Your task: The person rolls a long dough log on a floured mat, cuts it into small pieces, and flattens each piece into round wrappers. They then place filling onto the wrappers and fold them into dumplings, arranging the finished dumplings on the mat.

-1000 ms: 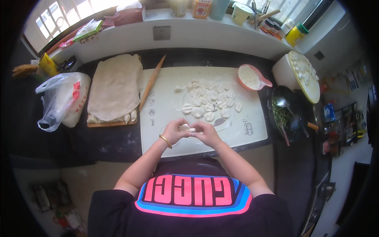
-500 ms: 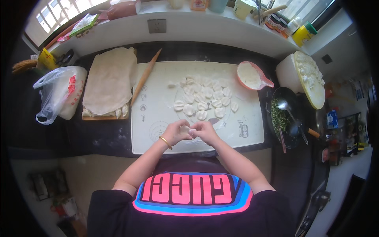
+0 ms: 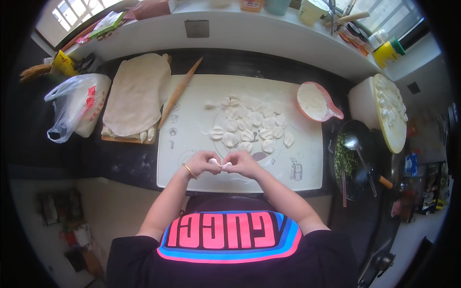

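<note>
Over the near edge of the pale mat (image 3: 302,139), my left hand (image 3: 201,162) and my right hand (image 3: 242,163) meet fingertip to fingertip. Both are closed on one small white piece of dough (image 3: 221,165), pinched between thumbs and fingers. Fingers cover most of it, so its full shape is hidden. Just beyond my hands, several flattened white dough pieces (image 3: 246,136) lie in a loose cluster, some touching or overlapping. A wooden rolling pin (image 3: 181,91) rests slantwise along the mat's left side.
At left are a plastic bag (image 3: 79,103) and a board (image 3: 122,138) of dumplings under a beige sheet (image 3: 137,93). At right stand a pink bowl of white flour (image 3: 328,106), a dark pan of chopped greens (image 3: 346,156) with a spoon (image 3: 353,143), and a pale tub (image 3: 366,103).
The view has shifted a little. My fingers have changed their grip, and the dough now shows as a thin white strip between both hands.
</note>
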Demonstrator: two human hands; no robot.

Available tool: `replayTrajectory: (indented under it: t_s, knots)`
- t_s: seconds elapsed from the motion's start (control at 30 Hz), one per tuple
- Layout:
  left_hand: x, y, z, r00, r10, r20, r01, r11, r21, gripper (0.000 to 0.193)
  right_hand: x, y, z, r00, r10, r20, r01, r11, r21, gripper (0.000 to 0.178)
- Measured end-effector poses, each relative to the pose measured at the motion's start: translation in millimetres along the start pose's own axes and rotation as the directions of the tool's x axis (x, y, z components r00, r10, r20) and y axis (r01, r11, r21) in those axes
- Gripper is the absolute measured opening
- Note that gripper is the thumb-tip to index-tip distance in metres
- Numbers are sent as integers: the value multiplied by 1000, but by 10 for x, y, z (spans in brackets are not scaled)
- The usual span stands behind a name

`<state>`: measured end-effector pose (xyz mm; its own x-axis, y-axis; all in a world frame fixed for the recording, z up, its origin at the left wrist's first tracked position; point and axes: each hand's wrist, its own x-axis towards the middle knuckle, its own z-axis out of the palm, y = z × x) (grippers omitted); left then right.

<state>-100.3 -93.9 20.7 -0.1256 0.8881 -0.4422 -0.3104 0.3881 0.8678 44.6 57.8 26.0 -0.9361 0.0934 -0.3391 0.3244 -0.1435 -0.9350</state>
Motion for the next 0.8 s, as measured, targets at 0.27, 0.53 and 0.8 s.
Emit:
replayTrajectory:
  t_s: [0.27,0.53,0.8]
  knots:
    - [458,360,-669,963,99,-252,-99,995,13,25,-93,-264,-528,985,-162,-52,170,919,355,18]
    - [1281,361,-912,615,574,-541,192,556,809,30,-140,78,-497,975,33,-219,49,932,359,28]
    - [1237,619,-572,816,292,-499,23,846,533,27,125,-117,-452,832,-35,-554,172,965,197,22]
